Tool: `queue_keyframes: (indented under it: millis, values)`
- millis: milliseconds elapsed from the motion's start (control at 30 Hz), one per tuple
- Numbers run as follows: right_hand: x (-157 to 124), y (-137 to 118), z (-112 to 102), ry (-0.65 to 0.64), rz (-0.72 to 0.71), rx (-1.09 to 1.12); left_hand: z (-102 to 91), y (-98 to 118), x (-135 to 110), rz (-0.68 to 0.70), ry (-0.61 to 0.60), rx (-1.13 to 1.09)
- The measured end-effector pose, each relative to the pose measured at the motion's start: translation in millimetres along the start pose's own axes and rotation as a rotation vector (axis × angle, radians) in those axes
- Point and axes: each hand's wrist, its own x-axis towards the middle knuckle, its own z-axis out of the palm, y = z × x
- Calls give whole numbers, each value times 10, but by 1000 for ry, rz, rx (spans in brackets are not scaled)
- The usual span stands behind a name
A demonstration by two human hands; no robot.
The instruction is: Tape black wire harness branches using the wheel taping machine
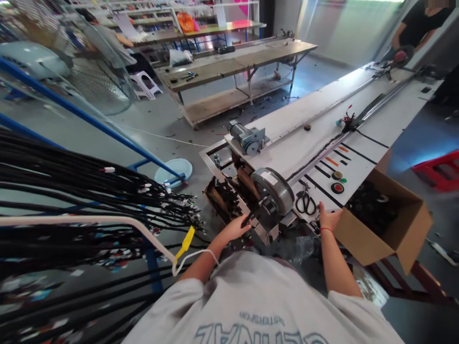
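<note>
My left hand (pixel 236 228) is closed around a black handle or cable end beside the round grey motor wheel (pixel 274 191) at the near end of a long white bench (pixel 301 143). My right hand (pixel 328 219) rests on the bench's front edge, next to an open cardboard box (pixel 390 234); its fingers are curled at the edge and what they hold, if anything, is hidden. Black scissors (pixel 306 200) lie on the bench just beyond it. A black cable (pixel 315 160) runs along the bench's middle channel.
A rack of several black cable bundles (pixel 89 200) fills the left. A grey motor (pixel 247 138) sits on the bench. Wooden worktables (pixel 236 62) stand further back. A red stool (pixel 439 172) is on the right. Another person (pixel 416 28) works at the bench's far end.
</note>
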Motion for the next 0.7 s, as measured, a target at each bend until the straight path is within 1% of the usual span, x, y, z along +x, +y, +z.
queue_keyframes:
  millis: [100,200,300,367,433,700]
  values:
    - [1,-20,0,16,28,-24,-45,24,-160,-29,164,51]
    - [11,-12,13,-4,34,-65,-72,58,-311,-73,339,-27]
    - [24,10,22,-10,34,-83,-88,117,-372,-73,442,-89]
    - [33,23,27,1,26,-69,-96,177,-347,-73,460,-111]
    - [43,33,32,4,8,-49,-103,245,-278,-67,454,-117]
    - [84,94,59,20,-6,-26,-60,432,104,-10,454,-57]
